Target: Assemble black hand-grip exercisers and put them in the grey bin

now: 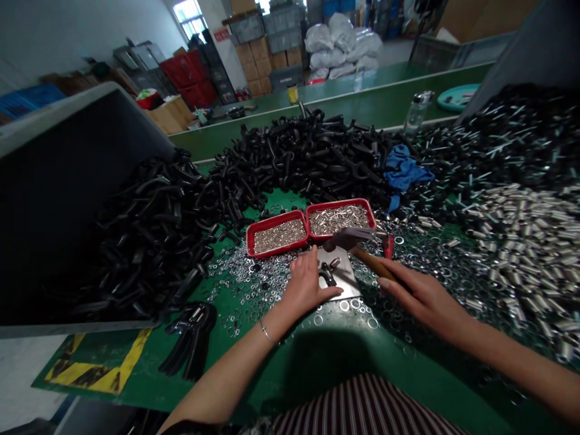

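My right hand (417,293) is wrapped round the wooden handle of a hammer (374,263), whose metal head is raised over the back of a small metal plate (348,279). On that plate lies a black part (327,276) with a short silver cylinder (335,263) at its upper end. At the plate's left side is my left hand (306,284), thumb stretched out below the black part and fingers pointing forward. It holds nothing that I can see.
Two red trays (277,234) of small metal pieces stand behind the plate. Black parts (290,157) are heaped behind and left, beside a grey bin (86,326). Silver cylinders (534,254) and a blue cloth (405,169) lie right. Loose rings (345,306) surround the plate.
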`<state>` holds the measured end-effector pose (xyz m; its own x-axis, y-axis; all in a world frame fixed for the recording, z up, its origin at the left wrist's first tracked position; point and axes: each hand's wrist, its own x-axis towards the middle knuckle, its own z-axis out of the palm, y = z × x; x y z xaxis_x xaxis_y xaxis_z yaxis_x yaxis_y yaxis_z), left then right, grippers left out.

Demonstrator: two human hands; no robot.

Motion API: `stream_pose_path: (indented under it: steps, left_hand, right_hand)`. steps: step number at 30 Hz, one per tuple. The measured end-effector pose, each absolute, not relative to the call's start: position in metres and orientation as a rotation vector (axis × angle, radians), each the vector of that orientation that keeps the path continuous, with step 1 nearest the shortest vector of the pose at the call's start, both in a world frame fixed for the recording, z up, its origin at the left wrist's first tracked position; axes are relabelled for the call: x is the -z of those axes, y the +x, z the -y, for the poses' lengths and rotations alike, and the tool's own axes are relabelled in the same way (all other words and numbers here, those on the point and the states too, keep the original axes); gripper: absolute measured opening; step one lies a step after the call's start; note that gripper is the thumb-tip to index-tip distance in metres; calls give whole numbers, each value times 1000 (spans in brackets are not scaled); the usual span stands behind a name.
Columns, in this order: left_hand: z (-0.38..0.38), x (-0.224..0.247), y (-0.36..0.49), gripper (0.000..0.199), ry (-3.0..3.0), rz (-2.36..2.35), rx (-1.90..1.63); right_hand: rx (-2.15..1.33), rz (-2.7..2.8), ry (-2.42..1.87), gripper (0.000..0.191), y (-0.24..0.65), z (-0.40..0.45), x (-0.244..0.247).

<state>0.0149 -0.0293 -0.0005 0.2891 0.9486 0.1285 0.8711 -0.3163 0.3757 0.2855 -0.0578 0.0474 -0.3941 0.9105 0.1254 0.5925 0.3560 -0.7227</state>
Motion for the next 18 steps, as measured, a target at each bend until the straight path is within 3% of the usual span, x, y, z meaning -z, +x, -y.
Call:
stream_pose_path:
  steps: [3,8,13,15,18]
  left_hand:
    - [38,7,16,106,2182,-1648,-525]
    - [35,9,14,105,2095,-1557,-570]
    - [58,2,20,85,1876,-1660,-881]
    - [74,-1,29,80,1842,-1678,-1065]
    - [95,-1,44,83,2033,-1574,-1240]
  right_hand:
    - [-749,2253,-1301,48,276,54,-41]
    - [-1012,2267,-1449,43,278,33,-19]
    - [-464,2131,-1404,45,276,32,-20]
    - [-624,2032,-1340,39,262,37,-24]
    - [-1274,1670,-1273,40,231,44,-24]
